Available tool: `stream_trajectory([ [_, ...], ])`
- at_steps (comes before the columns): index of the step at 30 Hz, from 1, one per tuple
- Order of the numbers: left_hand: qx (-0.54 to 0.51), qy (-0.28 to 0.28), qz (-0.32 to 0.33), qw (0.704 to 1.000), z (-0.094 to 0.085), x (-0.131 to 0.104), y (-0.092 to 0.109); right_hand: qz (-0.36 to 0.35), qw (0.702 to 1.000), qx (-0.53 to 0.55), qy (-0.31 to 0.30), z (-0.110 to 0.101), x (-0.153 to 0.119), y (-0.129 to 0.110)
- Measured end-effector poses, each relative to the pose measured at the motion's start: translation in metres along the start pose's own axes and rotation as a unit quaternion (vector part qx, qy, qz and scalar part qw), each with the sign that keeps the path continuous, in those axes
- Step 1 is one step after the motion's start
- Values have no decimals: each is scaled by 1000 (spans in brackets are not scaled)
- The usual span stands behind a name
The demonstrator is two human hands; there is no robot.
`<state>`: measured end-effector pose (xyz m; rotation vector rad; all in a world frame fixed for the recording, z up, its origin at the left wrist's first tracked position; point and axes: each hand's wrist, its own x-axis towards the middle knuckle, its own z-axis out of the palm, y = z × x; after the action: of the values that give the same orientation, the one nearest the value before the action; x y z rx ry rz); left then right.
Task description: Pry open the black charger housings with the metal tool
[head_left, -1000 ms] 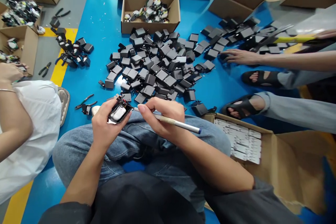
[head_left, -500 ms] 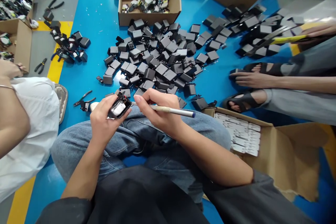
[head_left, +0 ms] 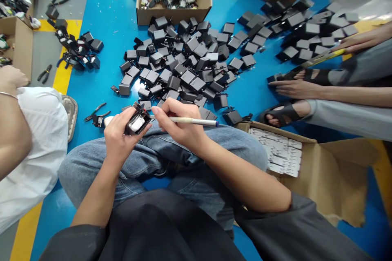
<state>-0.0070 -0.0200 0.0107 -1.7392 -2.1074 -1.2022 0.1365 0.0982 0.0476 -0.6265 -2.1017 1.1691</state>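
Note:
My left hand (head_left: 120, 133) is closed round a small black case (head_left: 137, 121), whose open side shows a white part and thin red wires. In my right hand (head_left: 181, 124) is a slim pen-like tool (head_left: 196, 121) with a pale handle and a blue end. Its tip is at the right edge of the case; whether it touches anything inside is too small to tell. Just beyond my hands lies a large heap of dark grey cases (head_left: 186, 65) on the blue floor.
An open carton (head_left: 174, 17) of mixed parts stands behind the heap. Pliers (head_left: 95, 113) lie at left. A box of white pieces (head_left: 280, 151) is by my right knee. One person sits at left; another's hands (head_left: 295, 89) work at right.
The tool and my right hand have shifted slightly left towards the case. At right, the other person's yellow tool has swung lower. The whole view has shifted a little.

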Motion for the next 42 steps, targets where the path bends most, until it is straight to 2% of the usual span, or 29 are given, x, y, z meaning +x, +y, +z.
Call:
stream_trajectory([
  [17, 6, -13, 23, 1000, 0, -1, -3, 5, 1000, 18, -23, 4, 0, 7],
  [25, 5, -26, 5, 1000, 0, -2, -3, 26, 999, 21, -35, 4, 3, 10],
  [30, 5, -42, -38, 998, 1, -4, -4, 56, 997, 39, -41, 4, 5, 9],
  [34, -9, -37, -47, 998, 3, -6, -5, 66, 996, 52, -33, 4, 6, 7],
  [42, -22, -48, -18, 998, 4, -5, -3, 67, 993, 73, -71, -4, 13, 12],
])
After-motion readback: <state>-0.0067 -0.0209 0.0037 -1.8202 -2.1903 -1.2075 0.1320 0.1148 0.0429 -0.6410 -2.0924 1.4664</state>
